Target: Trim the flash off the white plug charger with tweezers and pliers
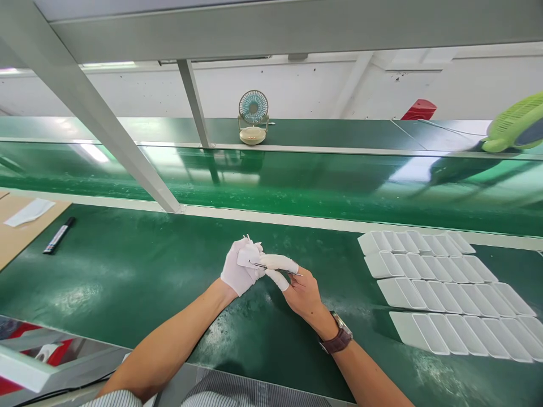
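Note:
My left hand (237, 272), in a white glove, is closed around a small white plastic piece (246, 257) above the green bench. Thin prong-like bits stick up at the far side of the glove; I cannot make out what they belong to. My right hand (303, 293) wears white finger covers on the thumb and forefinger. Pinched in it is a pair of thin metal tweezers (259, 265), whose dark tip points left and rests on or just over the white piece. The tweezers' other end lies by the base of my right fingers.
Overlapping white trays or covers (428, 294) lie in several rows on the right of the green bench (139, 265). A marker (59, 235) and brown board (38, 226) are at left. Behind runs a green conveyor belt (297, 181). A small fan (253, 116) and green fan (515, 124) stand beyond.

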The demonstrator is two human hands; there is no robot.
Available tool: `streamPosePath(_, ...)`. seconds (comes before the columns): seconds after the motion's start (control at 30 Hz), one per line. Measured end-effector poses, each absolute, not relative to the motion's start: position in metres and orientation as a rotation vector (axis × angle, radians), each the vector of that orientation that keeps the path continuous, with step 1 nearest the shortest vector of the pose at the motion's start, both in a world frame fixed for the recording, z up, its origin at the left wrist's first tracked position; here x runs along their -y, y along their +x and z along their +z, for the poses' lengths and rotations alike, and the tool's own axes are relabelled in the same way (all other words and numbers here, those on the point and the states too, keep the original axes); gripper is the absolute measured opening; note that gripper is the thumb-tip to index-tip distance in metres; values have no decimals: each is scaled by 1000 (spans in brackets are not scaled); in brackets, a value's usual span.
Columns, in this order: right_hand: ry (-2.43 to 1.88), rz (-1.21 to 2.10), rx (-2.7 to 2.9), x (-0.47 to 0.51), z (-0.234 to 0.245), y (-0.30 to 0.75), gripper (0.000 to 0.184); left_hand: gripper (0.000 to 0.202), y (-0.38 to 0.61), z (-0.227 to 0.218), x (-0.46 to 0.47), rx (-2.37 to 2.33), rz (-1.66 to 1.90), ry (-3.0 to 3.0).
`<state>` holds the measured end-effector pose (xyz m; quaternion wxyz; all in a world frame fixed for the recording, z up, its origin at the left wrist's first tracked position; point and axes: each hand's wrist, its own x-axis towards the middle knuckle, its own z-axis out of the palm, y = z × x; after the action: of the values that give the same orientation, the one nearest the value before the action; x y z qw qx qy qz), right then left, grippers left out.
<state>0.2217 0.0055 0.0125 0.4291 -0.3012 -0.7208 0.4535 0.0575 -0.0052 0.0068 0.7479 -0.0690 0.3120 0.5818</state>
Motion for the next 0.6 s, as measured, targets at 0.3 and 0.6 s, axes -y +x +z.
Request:
streamPosePath(0.3, -740, 1140, 1818, -4, 12, 222, 19, 25, 59, 7, 4, -706, 1277, -100)
streamPosePath(0.6, -697, 1015, 1907, -4, 10, 223, 20, 24, 61, 9, 6, -699, 1287, -82)
